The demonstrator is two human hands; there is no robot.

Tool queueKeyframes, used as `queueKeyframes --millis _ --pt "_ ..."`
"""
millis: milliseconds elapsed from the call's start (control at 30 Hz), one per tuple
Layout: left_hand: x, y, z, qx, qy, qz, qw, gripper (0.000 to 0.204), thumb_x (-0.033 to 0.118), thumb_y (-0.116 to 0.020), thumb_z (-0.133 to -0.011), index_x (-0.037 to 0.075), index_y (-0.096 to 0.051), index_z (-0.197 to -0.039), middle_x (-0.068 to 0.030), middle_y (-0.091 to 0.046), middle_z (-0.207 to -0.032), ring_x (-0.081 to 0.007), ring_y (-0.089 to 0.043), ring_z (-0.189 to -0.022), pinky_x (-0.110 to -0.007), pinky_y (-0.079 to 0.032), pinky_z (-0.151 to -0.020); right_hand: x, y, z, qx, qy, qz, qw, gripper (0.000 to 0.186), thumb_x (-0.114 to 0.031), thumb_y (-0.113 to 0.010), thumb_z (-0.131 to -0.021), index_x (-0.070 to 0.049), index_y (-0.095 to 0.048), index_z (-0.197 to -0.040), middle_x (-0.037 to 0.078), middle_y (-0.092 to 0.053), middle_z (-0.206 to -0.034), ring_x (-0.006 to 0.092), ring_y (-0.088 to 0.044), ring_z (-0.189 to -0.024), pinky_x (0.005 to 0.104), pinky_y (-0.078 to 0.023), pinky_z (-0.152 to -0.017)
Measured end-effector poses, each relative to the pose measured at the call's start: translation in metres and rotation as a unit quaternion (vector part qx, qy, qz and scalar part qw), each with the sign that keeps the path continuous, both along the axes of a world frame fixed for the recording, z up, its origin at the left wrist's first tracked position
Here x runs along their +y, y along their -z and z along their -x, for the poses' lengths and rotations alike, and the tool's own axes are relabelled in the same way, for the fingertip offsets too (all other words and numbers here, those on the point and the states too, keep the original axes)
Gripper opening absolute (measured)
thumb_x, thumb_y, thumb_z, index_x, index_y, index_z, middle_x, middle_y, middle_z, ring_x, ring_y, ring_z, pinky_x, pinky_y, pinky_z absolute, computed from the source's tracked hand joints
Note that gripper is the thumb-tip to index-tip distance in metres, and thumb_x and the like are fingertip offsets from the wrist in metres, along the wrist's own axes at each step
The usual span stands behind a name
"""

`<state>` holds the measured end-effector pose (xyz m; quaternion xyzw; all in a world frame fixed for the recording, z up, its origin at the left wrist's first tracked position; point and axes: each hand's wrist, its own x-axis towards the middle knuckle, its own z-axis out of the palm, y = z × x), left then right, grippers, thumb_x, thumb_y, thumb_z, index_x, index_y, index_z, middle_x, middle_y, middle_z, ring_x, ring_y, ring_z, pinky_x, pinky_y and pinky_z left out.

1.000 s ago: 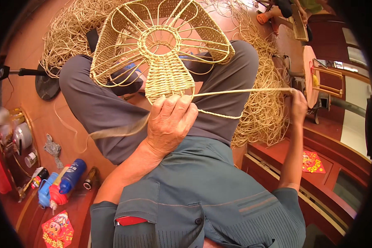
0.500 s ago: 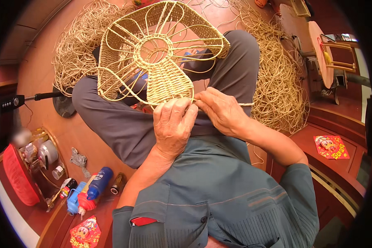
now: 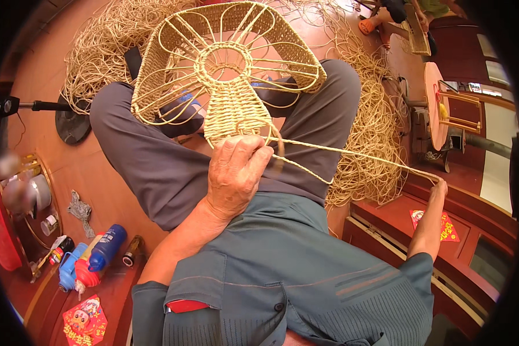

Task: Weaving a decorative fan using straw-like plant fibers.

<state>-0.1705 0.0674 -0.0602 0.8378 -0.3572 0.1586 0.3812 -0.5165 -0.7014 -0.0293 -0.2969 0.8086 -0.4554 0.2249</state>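
Wickerwork extends forward from the left hand.

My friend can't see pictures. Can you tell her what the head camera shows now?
A person's left hand grips the near end of a pale woven frame, while their right hand, stretched far out to the side, holds a cord running from it. Heaps of similar cord lie on the reddish floor on both sides.

Place: apparently a home room doubling as weaving workshop
Floor: cord heaps
Craft: open-looped woven frame
Household: bottles, red paper ornaments, dark wooden furniture
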Motion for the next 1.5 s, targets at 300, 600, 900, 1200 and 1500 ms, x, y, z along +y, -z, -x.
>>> queueKeyframes --millis 300,600,900,1200,1500 --pt "-0.009 0.003 -0.001 0.033 0.013 0.05 0.998 0.028 -0.001 -0.084 -0.079 0.009 -0.075 -0.104 -0.0053 -0.068 -0.101 -0.0268 -0.065 -0.094 -0.039 -0.052 -0.083 0.402 -0.028 -0.267 0.125 -0.834 0.132 0.521 0.032 -0.007 -0.061 -0.106 0.001 -0.066 -0.136 0.009 -0.074 -0.127 0.0175 -0.068 -0.115 0.0326 -0.053 -0.103" --pt "-0.014 0.0 -0.002 0.057 0.018 0.045 0.997 0.027 -0.001 -0.084 -0.081 0.008 -0.076 -0.105 -0.0068 -0.07 -0.103 -0.0274 -0.065 -0.095 -0.038 -0.052 -0.084 0.532 0.003 -0.295 0.129 -0.918 0.185 0.327 0.013 -0.013 -0.061 -0.105 -0.001 -0.065 -0.109 0.018 -0.067 -0.1 0.0398 -0.068 -0.091 0.0471 -0.056 -0.082" --pt "-0.012 -0.011 -0.007 0.145 -0.025 0.078 0.986 0.016 0.0 -0.08 -0.087 0.002 -0.072 -0.101 -0.0098 -0.066 -0.106 -0.0303 -0.063 -0.096 -0.04 -0.05 -0.087 0.236 0.003 -0.194 0.485 -0.604 0.129 0.619 0.037 -0.038 -0.055 -0.11 -0.01 -0.074 -0.125 0.02 -0.074 -0.112 0.0397 -0.07 -0.106 0.0464 -0.054 -0.093" --pt "-0.016 -0.008 -0.006 0.227 -0.054 0.055 0.971 0.018 0.0 -0.081 -0.083 0.004 -0.07 -0.098 -0.0095 -0.062 -0.099 -0.031 -0.061 -0.095 -0.044 -0.049 -0.087 0.502 -0.049 -0.246 0.026 -0.891 -0.235 0.388 0.025 -0.019 -0.07 -0.104 0.0 -0.076 -0.118 0.001 -0.068 -0.096 0.0078 -0.06 -0.085 0.0253 -0.05 -0.072" --pt "-0.01 -0.011 -0.005 0.099 0.005 -0.055 0.994 0.017 0.006 -0.077 -0.089 0.005 -0.07 -0.104 -0.0107 -0.06 -0.103 -0.0324 -0.058 -0.098 -0.044 -0.049 -0.087 0.582 0.034 -0.292 -0.431 -0.671 -0.399 0.452 0.056 -0.014 -0.067 -0.103 0.0 -0.048 -0.153 0.006 -0.066 -0.121 0.0096 -0.062 -0.089 0.0248 -0.055 -0.078"
